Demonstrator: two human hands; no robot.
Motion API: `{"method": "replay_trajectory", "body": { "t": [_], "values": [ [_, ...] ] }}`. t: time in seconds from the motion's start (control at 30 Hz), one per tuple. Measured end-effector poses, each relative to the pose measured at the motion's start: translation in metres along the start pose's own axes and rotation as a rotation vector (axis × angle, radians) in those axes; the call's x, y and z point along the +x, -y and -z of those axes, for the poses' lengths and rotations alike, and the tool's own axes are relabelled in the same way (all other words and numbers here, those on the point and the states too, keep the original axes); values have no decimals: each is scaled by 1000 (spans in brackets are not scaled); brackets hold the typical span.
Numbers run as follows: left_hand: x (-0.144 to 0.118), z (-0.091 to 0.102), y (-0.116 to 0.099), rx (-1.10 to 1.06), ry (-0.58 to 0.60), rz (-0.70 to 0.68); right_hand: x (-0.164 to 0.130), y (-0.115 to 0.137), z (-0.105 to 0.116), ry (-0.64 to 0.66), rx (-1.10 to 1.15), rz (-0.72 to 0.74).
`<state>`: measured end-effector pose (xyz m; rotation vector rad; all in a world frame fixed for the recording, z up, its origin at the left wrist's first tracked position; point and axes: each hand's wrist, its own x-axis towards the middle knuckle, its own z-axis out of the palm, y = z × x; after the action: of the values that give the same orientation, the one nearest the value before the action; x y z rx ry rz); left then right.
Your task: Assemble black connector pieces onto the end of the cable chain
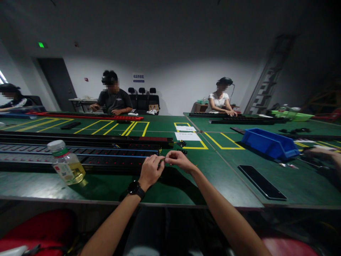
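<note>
At the right end of a long black strip (106,162) with red dots along it, my two hands meet. My left hand (151,171), with a black watch on its wrist, rests by the strip's end, fingers closed on a thin dark wire (161,161) with a yellowish tint. My right hand (180,160) pinches the same wire from the right, thumb and forefinger together. Fingers hide most of the wire, and its far end cannot be made out. Small black connectors (181,143) lie just beyond my hands.
A bottle (68,163) with yellow liquid stands at the left. To the right are a phone (262,182), a blue bin (269,144) and another person's hand (323,153). Paper sheets (188,136) lie ahead. Across the table people (115,99) work on similar strips.
</note>
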<state>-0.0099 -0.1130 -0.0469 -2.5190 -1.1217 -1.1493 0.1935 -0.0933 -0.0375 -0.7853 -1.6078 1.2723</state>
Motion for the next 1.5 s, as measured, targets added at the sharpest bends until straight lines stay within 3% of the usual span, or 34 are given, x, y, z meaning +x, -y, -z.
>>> {"method": "replay_trajectory", "body": {
  "t": [1.23,1.5],
  "values": [
    [0,1,-2,-49,-38,18,-1,6,-6,3,60,-38],
    [-2,-1,1,-112,-154,91,2,2,-2,-130,31,-38]
  ]
}}
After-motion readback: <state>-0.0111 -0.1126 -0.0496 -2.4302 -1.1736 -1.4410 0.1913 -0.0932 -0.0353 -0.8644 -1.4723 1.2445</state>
